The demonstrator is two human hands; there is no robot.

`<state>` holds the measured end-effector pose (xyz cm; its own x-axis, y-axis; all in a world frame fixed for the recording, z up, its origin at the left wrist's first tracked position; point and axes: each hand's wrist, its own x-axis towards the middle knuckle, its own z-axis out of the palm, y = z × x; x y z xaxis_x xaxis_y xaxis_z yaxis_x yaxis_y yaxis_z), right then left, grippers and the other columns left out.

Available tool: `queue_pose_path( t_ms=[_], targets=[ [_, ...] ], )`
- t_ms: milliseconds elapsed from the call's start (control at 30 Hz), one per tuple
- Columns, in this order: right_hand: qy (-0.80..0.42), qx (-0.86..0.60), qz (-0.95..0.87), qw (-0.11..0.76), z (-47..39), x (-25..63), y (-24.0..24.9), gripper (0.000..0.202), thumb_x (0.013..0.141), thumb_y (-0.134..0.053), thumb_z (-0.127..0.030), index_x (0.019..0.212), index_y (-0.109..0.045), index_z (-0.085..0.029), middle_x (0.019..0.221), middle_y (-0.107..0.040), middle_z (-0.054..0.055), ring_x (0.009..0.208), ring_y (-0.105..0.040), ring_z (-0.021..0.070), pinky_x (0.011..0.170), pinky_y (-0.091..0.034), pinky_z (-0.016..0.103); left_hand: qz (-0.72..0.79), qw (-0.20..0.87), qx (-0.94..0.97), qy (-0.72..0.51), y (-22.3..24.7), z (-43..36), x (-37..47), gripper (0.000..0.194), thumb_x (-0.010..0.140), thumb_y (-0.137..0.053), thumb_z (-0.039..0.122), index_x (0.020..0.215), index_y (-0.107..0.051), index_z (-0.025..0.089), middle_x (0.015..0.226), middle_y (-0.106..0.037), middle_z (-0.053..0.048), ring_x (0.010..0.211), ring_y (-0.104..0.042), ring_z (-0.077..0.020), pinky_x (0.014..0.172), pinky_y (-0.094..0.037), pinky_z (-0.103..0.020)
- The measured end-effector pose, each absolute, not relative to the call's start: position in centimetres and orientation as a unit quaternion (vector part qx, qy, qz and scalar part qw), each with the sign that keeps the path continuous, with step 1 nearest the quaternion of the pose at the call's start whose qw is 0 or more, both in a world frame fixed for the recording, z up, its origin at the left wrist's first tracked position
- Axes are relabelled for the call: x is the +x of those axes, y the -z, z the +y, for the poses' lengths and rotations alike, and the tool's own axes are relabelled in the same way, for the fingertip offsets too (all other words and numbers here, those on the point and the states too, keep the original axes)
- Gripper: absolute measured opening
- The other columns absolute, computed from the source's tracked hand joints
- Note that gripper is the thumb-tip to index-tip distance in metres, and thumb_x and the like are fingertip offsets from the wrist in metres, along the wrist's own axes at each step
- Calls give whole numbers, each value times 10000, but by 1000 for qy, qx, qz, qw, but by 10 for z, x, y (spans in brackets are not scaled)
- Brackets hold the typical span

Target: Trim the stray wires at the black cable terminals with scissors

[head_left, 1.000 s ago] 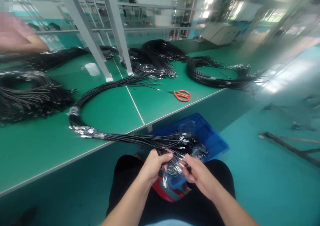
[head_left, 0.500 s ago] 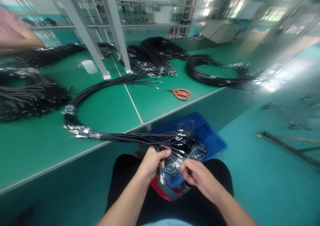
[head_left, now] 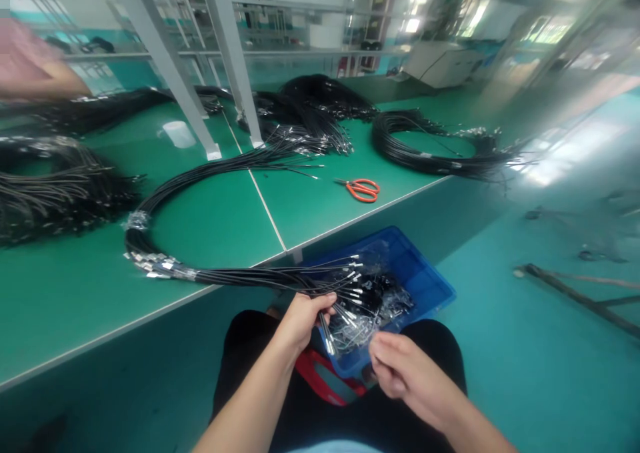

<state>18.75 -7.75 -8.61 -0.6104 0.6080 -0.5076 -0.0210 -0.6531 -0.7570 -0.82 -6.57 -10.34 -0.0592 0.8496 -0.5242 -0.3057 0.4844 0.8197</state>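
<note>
My left hand (head_left: 306, 319) is closed around the end part of a bundle of black cables (head_left: 240, 276), just off the table edge. The cables' silver metal tips fan out past my fingers, some pointing down and others right over a blue bin (head_left: 427, 283). At the bin's near edge, my right hand (head_left: 403, 369) is closed with its fingers curled, apart from the cable tips. What it pinches, if anything, is too small to make out. Small clear and black pieces (head_left: 383, 299) lie in the bin between my knees.
Orange-handled scissors (head_left: 364, 189) lie near the green table's (head_left: 200, 219) edge. Coiled black cables (head_left: 425, 153) and a white cup-like object (head_left: 179, 133) rest farther back. Metal posts (head_left: 233, 59) rise from the table. Another person's arm (head_left: 55, 83) is at far left.
My right hand has moved slightly right and down, away from the cable tips. My left hand still grips the cables, which have shifted a little to the left.
</note>
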Motion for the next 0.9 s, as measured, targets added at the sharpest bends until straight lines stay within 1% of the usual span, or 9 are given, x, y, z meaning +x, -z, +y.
queue_pose_path(
  t_ms=[67,167,233,367,467,533,667,767,900],
  targets=[
    [-832,-388,-339,205,-77,189,88,264,868,-444,-301,636,-444,-174,525,-388,-62,433,-236,59,450,-127,244,558,660,235,-444,102,-64,-10,211,863,-574,191,671,-564,104,560,-546,58,420,-477,-45,402,-393,-161],
    [-841,-375,-323,218,-76,175,89,245,866,-416,-305,678,-491,-165,555,-436,-40,451,-296,69,462,-155,245,549,665,230,-450,100,-63,-9,228,850,-588,188,640,-562,101,552,-553,52,433,-489,-48,399,-379,-157],
    [-838,-374,-331,219,-76,160,90,265,865,-462,-348,689,-520,-159,533,-453,-38,446,-300,68,456,-148,241,553,657,224,-461,100,-62,-6,228,840,-597,181,629,-559,103,546,-552,54,426,-483,-47,390,-366,-155],
    [-815,-396,-360,221,-75,138,93,316,762,-664,-363,582,-518,-149,429,-414,-66,395,-249,46,425,-96,233,557,641,213,-483,102,-64,-4,189,792,-645,196,641,-579,103,555,-573,40,444,-498,-52,425,-390,-164],
    [-811,-413,-346,227,-75,138,96,366,770,-648,-432,584,-495,-157,443,-380,-81,391,-218,38,416,-75,220,546,656,215,-474,100,-68,-7,241,707,-720,281,618,-609,87,536,-592,-1,419,-493,-66,397,-365,-177],
    [-821,-412,-327,224,-76,145,96,377,785,-624,-458,601,-486,-159,459,-369,-82,393,-206,35,416,-75,213,538,668,215,-466,100,-71,-9,271,643,-765,298,590,-599,90,486,-560,7,365,-448,-56,350,-308,-174],
    [-847,-383,-291,225,-79,164,97,377,819,-590,-404,563,-468,-156,454,-370,-70,388,-217,35,416,-106,215,531,675,197,-473,101,-71,-9,292,615,-772,307,583,-553,117,450,-495,46,315,-384,-29,310,-225,-148],
    [-857,-370,-267,239,-81,169,100,305,836,-559,-329,598,-508,-144,489,-408,-54,400,-245,37,421,-119,208,524,679,186,-480,102,-68,-7,304,606,-772,314,582,-537,123,454,-490,49,310,-390,-29,307,-233,-142],
    [-880,-348,-241,215,-83,157,103,260,852,-535,-340,717,-588,-124,522,-464,-32,395,-256,37,419,-117,204,517,678,180,-490,102,-66,-6,294,600,-782,295,590,-550,115,465,-503,46,328,-401,-26,322,-262,-136]
  ],
)
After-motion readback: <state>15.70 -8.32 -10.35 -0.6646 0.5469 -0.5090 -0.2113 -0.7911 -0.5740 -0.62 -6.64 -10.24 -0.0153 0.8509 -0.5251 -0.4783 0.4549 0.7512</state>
